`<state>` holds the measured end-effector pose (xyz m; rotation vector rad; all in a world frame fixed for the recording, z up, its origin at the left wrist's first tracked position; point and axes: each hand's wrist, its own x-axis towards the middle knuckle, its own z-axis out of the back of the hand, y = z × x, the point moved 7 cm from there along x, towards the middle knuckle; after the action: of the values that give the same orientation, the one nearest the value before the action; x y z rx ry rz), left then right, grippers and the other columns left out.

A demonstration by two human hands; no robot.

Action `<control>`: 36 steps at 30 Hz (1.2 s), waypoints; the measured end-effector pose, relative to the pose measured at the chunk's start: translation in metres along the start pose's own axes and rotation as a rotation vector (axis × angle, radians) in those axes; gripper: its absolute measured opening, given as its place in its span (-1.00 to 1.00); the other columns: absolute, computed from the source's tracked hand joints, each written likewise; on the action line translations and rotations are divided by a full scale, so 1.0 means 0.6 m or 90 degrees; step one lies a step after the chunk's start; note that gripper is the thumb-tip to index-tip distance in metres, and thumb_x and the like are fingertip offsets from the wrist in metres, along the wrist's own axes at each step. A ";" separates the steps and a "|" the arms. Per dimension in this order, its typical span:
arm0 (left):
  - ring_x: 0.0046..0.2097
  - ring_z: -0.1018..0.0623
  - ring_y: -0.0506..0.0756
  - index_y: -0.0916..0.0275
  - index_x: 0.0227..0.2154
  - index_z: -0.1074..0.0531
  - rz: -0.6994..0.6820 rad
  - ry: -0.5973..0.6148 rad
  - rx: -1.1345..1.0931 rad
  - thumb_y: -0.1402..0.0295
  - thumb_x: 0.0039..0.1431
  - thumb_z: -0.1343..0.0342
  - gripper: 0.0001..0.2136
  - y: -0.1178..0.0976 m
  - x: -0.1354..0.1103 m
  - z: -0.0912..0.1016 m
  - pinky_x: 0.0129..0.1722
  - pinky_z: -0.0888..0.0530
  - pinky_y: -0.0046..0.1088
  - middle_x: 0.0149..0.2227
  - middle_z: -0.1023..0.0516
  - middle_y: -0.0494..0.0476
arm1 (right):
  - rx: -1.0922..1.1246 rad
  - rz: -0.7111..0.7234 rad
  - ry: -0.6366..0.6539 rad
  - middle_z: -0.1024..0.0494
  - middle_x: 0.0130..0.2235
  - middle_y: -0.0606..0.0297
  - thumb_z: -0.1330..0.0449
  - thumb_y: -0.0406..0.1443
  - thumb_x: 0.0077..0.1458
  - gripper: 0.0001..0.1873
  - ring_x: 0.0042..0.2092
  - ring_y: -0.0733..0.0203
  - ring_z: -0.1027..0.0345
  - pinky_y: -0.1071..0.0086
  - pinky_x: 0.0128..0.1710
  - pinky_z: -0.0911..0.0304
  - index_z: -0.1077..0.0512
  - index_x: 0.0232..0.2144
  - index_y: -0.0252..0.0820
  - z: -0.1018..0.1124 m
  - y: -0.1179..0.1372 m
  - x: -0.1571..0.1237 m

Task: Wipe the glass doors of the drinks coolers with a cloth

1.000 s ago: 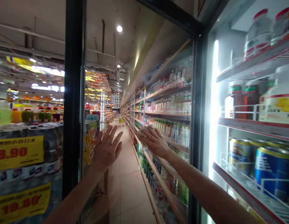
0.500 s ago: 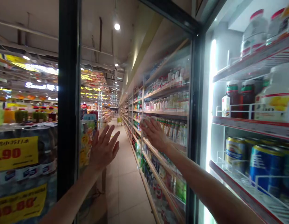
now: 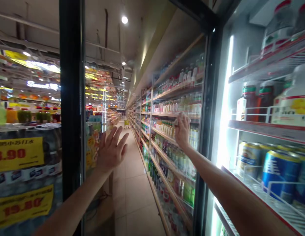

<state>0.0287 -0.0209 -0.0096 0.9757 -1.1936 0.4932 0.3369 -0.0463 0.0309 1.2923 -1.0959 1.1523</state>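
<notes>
**Wiping the glass door [image 3: 142, 203]**

Bracing it with the left hand [image 3: 111, 151], flat, fingers spread wide. Squeezing a cloth [image 3: 178, 118] in the right hand [image 3: 182, 131], high on that glass by the dark frame [image 3: 206, 108]. Next, likely: firm rubbing while holding the door steady.

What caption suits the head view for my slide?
Left hand spread flat on the open cooler's glass door, right hand pressing a cloth to it, lit drink shelves alongside.
</notes>
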 end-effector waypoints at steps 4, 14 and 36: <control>0.29 -0.08 0.21 0.11 0.16 -0.17 0.012 0.025 -0.025 0.38 0.15 -0.02 -0.51 0.003 -0.004 -0.007 0.25 0.02 -0.06 0.26 -0.12 0.22 | 0.037 0.469 0.198 -0.17 0.24 0.39 -0.03 -0.30 0.15 -0.50 0.33 0.16 0.22 0.09 0.28 0.10 -0.20 0.15 0.05 -0.030 0.210 -0.070; 0.32 0.03 0.23 0.21 0.16 -0.17 0.087 0.137 -0.086 0.31 0.24 0.14 -0.58 -0.002 0.000 -0.009 0.28 0.18 -0.05 0.31 0.02 0.07 | -0.016 0.030 0.025 0.06 0.31 0.06 0.30 -0.39 0.13 -0.41 0.31 -0.14 0.27 -0.03 0.21 0.13 -0.19 0.15 -0.45 -0.010 0.023 0.026; 0.33 0.04 0.18 0.28 0.13 -0.16 0.022 0.136 -0.077 0.35 0.19 0.07 -0.57 -0.033 0.003 0.048 0.26 0.10 -0.01 0.27 -0.10 0.23 | 0.087 0.416 0.154 -0.16 0.24 0.32 0.02 -0.31 0.15 -0.54 0.35 0.13 0.38 0.06 0.28 0.10 -0.24 0.12 -0.02 0.011 0.258 -0.179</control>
<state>0.0290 -0.0555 -0.0136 0.7803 -1.0369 0.5329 0.1708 -0.0602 -0.0571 0.8720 -1.3122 1.8406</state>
